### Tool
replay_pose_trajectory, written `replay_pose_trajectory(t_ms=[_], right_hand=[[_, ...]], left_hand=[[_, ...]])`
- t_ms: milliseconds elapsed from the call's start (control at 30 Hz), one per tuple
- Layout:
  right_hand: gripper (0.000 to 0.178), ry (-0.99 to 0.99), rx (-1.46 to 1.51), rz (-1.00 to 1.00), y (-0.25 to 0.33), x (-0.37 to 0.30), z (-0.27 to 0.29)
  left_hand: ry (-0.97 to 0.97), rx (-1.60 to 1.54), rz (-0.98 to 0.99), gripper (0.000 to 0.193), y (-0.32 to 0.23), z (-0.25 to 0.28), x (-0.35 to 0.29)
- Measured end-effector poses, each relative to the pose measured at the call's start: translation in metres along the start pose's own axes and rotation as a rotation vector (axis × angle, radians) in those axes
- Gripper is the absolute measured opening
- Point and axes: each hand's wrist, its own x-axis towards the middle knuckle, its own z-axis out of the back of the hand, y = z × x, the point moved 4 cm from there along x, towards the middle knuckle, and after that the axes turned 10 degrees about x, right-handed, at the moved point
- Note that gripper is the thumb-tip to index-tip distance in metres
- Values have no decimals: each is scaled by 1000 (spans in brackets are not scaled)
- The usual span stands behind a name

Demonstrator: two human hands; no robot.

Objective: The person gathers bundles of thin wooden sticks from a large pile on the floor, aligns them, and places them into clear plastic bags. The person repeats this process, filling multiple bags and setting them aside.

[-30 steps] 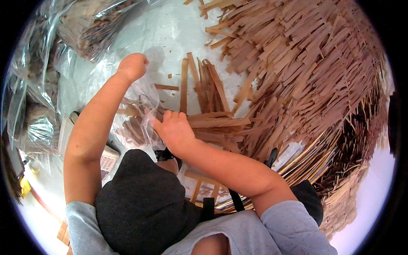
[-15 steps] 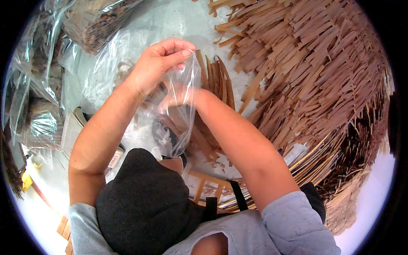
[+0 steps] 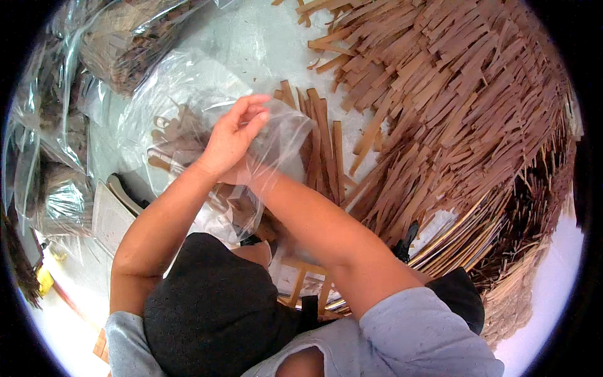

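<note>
Left hand [image 3: 235, 137] moved nearer body, fingers apart; right hand [image 3: 236, 173] inside clear bag [image 3: 290, 131], grip hidden.

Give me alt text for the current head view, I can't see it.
A person's left hand is at a clear plastic bag, brown strips showing through it; the right hand is mostly hidden behind the left. A large strip heap fills the upper right.

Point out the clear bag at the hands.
The bag is left of centre in the head view, at the left hand, left of the big strip pile.
</note>
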Motion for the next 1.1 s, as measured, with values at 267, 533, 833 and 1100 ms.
replay_pose_trajectory(t_ms=[267, 533, 833, 1100], right_hand=[[48, -232, -434, -91, -33, -77, 84], [30, -150, -987, -212, -33, -155, 114], [19, -155, -955, -86, -40, -111, 98], [17, 35, -1216, -292, -81, -276, 152]], left_hand=[[71, 653, 37, 36, 73, 16, -4], [63, 781, -54, 33, 68, 11, -13], [109, 846, -68, 31, 63, 8, -18], [133, 900, -130, 31, 65, 8, -17]])
